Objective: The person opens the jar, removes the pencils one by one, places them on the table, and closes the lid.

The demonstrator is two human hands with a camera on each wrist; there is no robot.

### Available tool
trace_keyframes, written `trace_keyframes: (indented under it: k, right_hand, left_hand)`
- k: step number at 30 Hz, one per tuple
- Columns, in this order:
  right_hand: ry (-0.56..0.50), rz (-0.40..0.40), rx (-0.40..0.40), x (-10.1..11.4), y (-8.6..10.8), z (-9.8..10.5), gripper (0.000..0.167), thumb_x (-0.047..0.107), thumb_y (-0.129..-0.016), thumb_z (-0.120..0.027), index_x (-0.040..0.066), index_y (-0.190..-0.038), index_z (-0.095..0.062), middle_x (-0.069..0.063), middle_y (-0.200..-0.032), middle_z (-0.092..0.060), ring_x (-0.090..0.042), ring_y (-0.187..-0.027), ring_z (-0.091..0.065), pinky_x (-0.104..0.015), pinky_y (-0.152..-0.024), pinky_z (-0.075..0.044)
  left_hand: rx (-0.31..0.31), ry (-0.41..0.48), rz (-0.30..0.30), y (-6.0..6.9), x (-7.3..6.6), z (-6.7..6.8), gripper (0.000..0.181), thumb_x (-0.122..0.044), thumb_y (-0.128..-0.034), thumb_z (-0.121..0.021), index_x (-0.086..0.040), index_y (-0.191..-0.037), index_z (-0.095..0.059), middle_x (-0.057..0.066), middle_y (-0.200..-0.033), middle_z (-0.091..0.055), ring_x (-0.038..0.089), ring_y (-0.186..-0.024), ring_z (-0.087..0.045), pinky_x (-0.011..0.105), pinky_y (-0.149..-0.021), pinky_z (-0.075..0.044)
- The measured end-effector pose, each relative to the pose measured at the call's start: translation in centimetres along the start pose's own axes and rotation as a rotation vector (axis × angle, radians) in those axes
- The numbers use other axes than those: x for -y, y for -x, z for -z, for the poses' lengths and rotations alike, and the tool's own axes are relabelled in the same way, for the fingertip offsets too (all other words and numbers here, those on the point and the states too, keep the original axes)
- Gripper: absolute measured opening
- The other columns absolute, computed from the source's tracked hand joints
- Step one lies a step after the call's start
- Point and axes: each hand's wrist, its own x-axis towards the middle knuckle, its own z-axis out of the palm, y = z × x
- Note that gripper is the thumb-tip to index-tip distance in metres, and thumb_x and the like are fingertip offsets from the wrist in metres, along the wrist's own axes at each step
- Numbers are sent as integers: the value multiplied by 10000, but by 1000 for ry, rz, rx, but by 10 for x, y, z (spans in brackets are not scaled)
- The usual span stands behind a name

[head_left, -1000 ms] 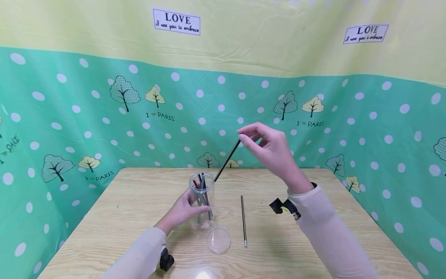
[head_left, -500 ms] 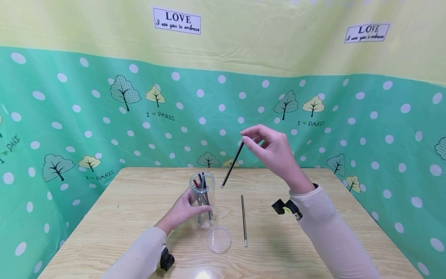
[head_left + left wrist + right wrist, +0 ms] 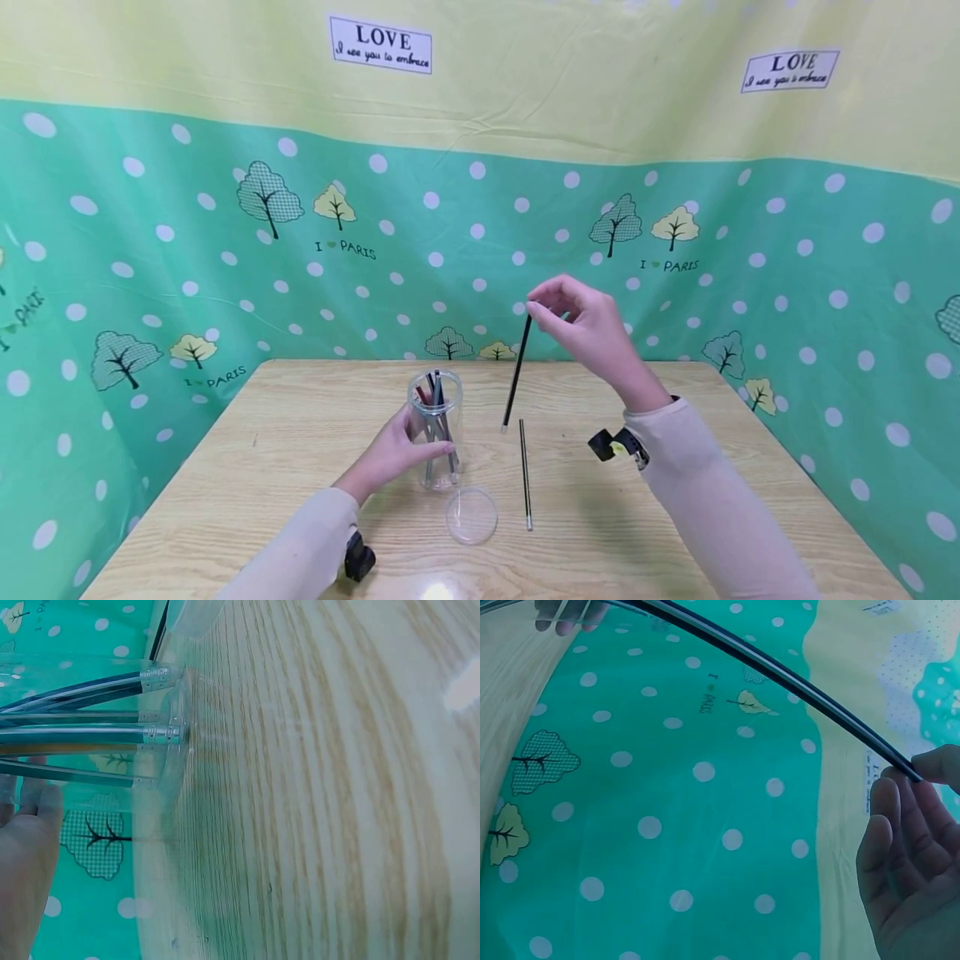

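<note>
My left hand (image 3: 395,450) grips a clear plastic jar (image 3: 454,425) that stands upright on the table. Several pencils (image 3: 442,429) lean inside it, their silver ends down at the jar's bottom in the left wrist view. Up in the air to the right, my right hand (image 3: 588,325) pinches a dark pencil (image 3: 517,371) by its top end between thumb and fingers. That pencil hangs slightly tilted, silver end down, apart from the table. Below it a second dark pencil (image 3: 525,475) lies on the wood, right of the jar.
A clear round lid (image 3: 471,517) lies flat in front of the jar. The wooden table (image 3: 300,433) ends at a green dotted curtain (image 3: 360,317) behind and at both sides. Each wrist carries a small black camera (image 3: 602,444).
My right hand has moved a little right and down, carrying the pencil away from beside the jar's rim. The pencil has swung closer to vertical. My left hand and the jar stay put.
</note>
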Motion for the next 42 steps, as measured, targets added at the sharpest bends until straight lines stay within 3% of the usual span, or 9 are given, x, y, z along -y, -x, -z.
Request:
trace_keyframes:
  k: [7, 15, 28, 33, 42]
  right_hand:
    - [-34, -134, 68, -22, -1, -3, 215, 287, -967, -698, 99, -1071, -701, -49, -841, -682, -230, -745, -651, -298, -608, -550]
    - [-104, -311, 223, -56, 4, -12, 205, 238, -978, -682, 75, -1102, -684, -119, -912, -676, -319, -815, -650, -381, -707, -607]
    - [-157, -524, 372, -108, 20, -28, 277, 227, -993, -654, 10, -1164, -669, -215, -1023, -673, -255, -845, -676, -366, -764, -611]
    - [-186, -580, 404, -130, 31, -35, 289, 200, -998, -643, -35, -1166, -651, -141, -982, -676, -258, -849, -675, -405, -802, -607]
    - [-182, -616, 476, -154, 45, -48, 291, 168, -1001, -627, -59, -1182, -643, -140, -971, -671, -358, -881, -664, -401, -768, -608]
  left_hand:
    - [0, -20, -4, 0, -2, 1, 896, -278, -749, -902, -190, -1500, -421, 115, -1449, -537, 331, -1404, -401, 526, -1183, -228]
    - [-2, -26, 7, 0, -2, 0, 895, -298, -755, -899, -198, -1504, -420, 114, -1465, -522, 342, -1411, -384, 536, -1178, -232]
    - [6, -22, 16, 1, -2, 1, 897, -311, -763, -893, -221, -1512, -407, 96, -1480, -509, 342, -1422, -364, 557, -1175, -222]
    - [6, -21, 5, 1, -2, 0, 880, -305, -766, -891, -196, -1502, -421, 102, -1466, -523, 347, -1417, -372, 562, -1173, -226]
    - [3, -25, 6, 1, -1, 1, 882, -310, -763, -893, -206, -1502, -422, 102, -1468, -521, 350, -1414, -376, 561, -1171, -232]
